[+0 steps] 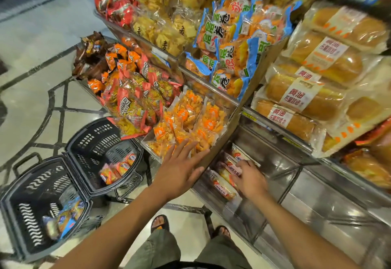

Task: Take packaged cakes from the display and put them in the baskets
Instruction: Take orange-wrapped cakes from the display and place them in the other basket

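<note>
My right hand (250, 178) reaches into the lowest steel shelf bin and grips a packaged cake (232, 168) among a few long packaged cakes (222, 186) lying there. My left hand (179, 168) is open with straight fingers, hovering over or touching the orange snack packs at the front edge of the cardboard tray (224, 139). Two dark baskets stand on the floor at the left: the far basket (84, 141) holds several orange-wrapped cakes (117, 168), the near basket (12, 196) holds blue-and-orange packs (65, 220).
Tiered shelves rise ahead with bags of snacks (131, 99), blue-edged packs (232, 57) and long bread loaves (306, 99) at right. A steel bin (330, 201) stretches to the right. My sandalled feet (159, 222) stand on tiled floor between baskets and display.
</note>
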{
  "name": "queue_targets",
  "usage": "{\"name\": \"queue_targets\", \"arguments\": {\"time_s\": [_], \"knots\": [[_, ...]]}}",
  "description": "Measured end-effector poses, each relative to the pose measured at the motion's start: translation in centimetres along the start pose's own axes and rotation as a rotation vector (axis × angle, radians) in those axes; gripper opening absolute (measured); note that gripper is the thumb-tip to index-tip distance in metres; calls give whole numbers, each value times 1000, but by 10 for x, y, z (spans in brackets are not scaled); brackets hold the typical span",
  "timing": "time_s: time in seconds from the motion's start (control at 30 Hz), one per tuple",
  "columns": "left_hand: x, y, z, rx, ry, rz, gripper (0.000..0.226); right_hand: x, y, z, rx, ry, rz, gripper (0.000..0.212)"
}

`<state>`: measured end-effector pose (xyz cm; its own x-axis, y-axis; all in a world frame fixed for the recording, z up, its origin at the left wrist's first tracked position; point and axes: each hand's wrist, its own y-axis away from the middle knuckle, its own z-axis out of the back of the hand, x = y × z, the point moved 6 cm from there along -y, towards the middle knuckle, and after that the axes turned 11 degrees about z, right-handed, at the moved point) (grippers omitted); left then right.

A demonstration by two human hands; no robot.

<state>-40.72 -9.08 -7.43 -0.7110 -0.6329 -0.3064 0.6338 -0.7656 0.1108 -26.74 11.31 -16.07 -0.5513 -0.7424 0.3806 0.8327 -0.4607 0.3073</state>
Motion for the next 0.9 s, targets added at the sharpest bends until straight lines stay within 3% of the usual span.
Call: {"name": "queue_targets", "arguments": {"time_s": [0.2,0.4,0.53,0.73,0.9], "knots": [[-3,11,10,4,5,78,57,33,8,60,-70,-32,146,37],[33,27,36,-64,-61,181,56,111,5,112,-234,25,397,40],[83,45,73,-172,-116,250,57,188,-6,127,-314,74,535,51],[193,99,120,-236,-184,391,59,333,-21,104,-263,107,651,63],[297,148,144,-224,-156,513,62,448,-38,54,-178,75,710,59]]}}
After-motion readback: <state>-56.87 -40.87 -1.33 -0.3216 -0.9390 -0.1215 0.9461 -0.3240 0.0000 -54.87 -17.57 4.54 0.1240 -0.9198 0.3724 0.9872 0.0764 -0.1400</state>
